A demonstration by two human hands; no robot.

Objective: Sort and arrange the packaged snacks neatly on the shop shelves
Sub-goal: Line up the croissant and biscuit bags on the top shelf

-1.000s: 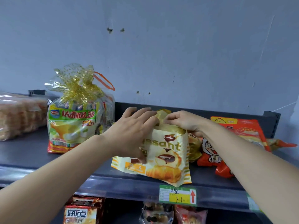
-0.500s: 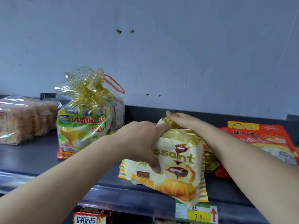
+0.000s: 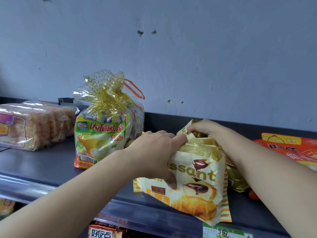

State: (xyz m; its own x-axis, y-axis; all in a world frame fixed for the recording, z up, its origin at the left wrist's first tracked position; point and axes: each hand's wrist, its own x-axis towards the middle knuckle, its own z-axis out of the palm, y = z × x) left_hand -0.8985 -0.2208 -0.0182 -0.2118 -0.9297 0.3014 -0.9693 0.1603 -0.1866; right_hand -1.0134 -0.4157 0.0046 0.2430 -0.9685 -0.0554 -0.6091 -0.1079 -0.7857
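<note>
A yellow and white croissant bag (image 3: 197, 184) leans near the front edge of the dark top shelf (image 3: 42, 167). My left hand (image 3: 154, 152) grips its upper left side, thumb down over the printed front. My right hand (image 3: 207, 129) pinches the crinkled gold top of the bag. Behind it lies a second gold bag (image 3: 237, 179), partly hidden by my right forearm.
A green and yellow snack bag (image 3: 101, 134) tied with gold wrap stands to the left. A clear pack of cakes (image 3: 34, 124) lies at far left. Red flat packets (image 3: 289, 148) lie at right. A price tag (image 3: 226, 233) hangs on the shelf lip. More packs (image 3: 104, 232) sit below.
The view has shifted, so everything sits further right and lower in the frame. My left hand has closed round the bag's side and my right hand has moved onto its top.
</note>
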